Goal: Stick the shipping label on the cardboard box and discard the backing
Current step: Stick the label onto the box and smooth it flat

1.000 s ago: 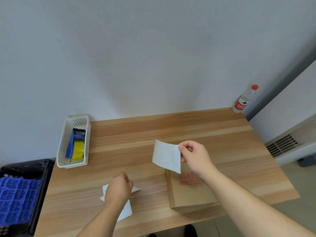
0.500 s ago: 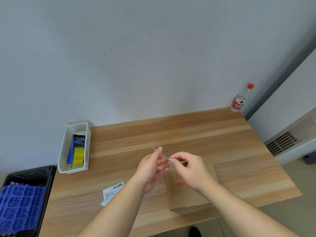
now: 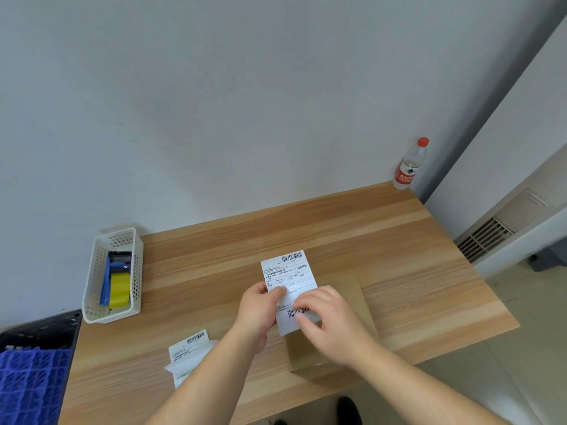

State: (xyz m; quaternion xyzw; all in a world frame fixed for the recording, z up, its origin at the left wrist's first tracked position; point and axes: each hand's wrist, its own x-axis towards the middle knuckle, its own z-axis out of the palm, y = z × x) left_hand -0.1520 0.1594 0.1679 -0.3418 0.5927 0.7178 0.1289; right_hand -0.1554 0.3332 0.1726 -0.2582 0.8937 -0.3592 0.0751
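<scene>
A white shipping label (image 3: pixel 288 273) with barcodes faces up, held in the air over the table's middle. My left hand (image 3: pixel 259 308) pinches its left edge with the thumb on top. My right hand (image 3: pixel 328 320) grips its lower right part, fingers over the lower barcode. Beneath and to the right of the hands lies a flat brown cardboard box (image 3: pixel 352 305), mostly hidden by my right hand and arm.
Several more labels (image 3: pixel 188 349) lie on the wooden table (image 3: pixel 399 256) by my left forearm. A white basket (image 3: pixel 95 277) with yellow tape stands at the back left. A black bin (image 3: pixel 36 332) with blue mesh sits beside the table's left. A water bottle (image 3: pixel 411 165) stands in the far right corner.
My left hand left the loose labels and joined my right hand on the label. The label turned from edge-on to printed side up.
</scene>
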